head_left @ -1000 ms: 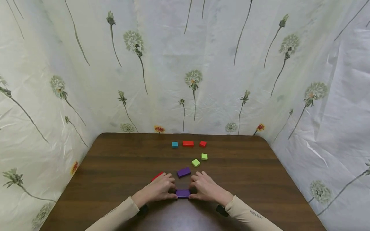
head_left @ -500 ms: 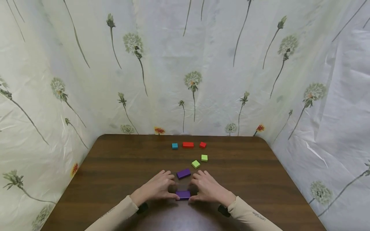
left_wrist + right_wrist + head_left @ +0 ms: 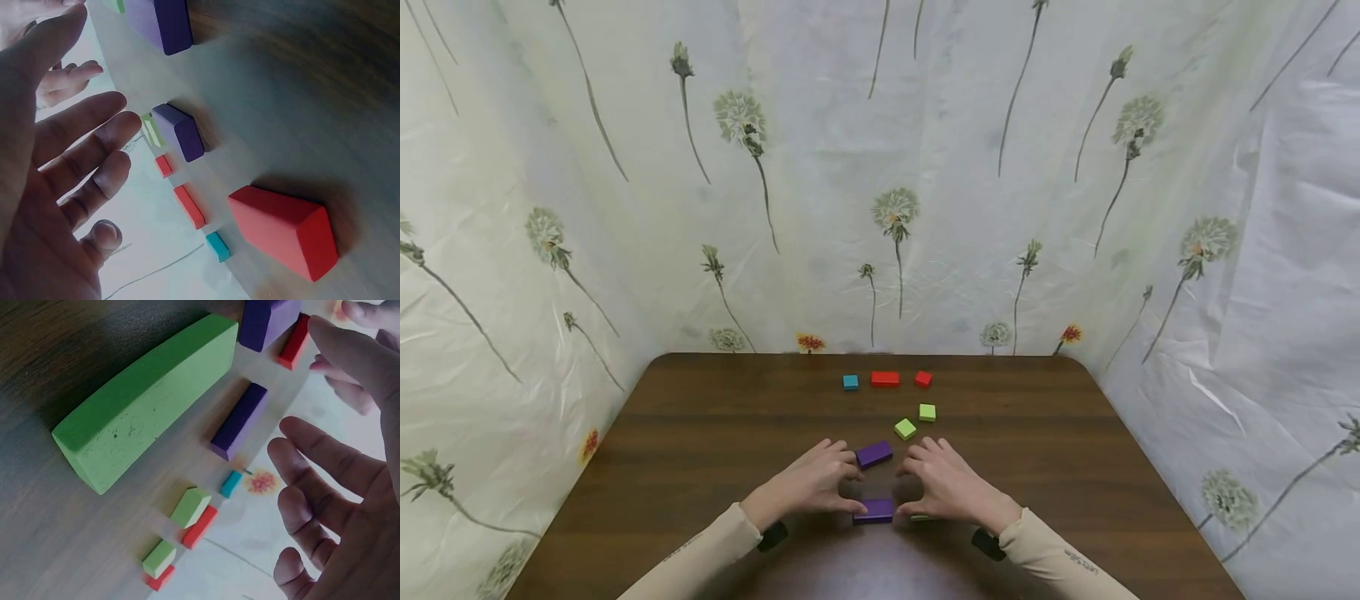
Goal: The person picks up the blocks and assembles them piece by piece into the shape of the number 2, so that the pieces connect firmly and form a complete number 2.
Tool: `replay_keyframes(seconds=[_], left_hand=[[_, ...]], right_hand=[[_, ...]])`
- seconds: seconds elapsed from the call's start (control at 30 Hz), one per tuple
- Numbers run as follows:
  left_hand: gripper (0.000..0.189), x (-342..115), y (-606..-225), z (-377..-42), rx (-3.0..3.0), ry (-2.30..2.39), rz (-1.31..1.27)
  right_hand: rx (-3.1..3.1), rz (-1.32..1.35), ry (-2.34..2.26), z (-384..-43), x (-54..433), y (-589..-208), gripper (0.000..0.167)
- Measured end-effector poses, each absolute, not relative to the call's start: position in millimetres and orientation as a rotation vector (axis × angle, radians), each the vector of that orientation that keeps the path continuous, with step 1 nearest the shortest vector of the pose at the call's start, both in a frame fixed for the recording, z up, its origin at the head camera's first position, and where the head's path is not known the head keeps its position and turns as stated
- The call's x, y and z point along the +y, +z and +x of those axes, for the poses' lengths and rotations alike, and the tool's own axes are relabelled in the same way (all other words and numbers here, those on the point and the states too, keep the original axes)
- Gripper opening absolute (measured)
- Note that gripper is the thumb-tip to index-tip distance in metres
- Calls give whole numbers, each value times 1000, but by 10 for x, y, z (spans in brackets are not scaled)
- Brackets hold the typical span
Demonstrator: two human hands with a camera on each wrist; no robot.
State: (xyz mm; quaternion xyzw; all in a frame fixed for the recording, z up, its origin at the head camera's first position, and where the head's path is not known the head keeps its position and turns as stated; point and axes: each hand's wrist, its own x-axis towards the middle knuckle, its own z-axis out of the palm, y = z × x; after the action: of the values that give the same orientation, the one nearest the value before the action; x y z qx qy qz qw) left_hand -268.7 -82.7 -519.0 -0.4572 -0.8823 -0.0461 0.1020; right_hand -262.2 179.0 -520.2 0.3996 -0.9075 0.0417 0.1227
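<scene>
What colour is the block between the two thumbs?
Purple. The block shows best in the head view.

Three red blocks (image 3: 275, 228), three green (image 3: 150, 403), two purple (image 3: 874, 512), one blue (image 3: 850, 382)

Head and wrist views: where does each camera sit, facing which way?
Head: on the head, facing forward and down at a brown wood-grain table; left hand, right hand and cream sleeves show.
Left wrist: on that wrist, facing a red rectangular block; both hands show.
Right wrist: on that wrist, facing a long green block; both hands show.
Wrist views share two purple rectangular blocks.
</scene>
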Motion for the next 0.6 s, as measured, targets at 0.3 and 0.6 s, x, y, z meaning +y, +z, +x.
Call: replay_keyframes(seconds=[0.3,0.6], left_hand=[[48,-824,-5195,-2659,-2598,-116,-1352],[51,-838,-5200,-2655,-2634,-115,-1348]], right_hand=[[-2621,1191,126,-2625,1779,-5198,54],[-2668,1183,135,-2620,1781,-5207,53]])
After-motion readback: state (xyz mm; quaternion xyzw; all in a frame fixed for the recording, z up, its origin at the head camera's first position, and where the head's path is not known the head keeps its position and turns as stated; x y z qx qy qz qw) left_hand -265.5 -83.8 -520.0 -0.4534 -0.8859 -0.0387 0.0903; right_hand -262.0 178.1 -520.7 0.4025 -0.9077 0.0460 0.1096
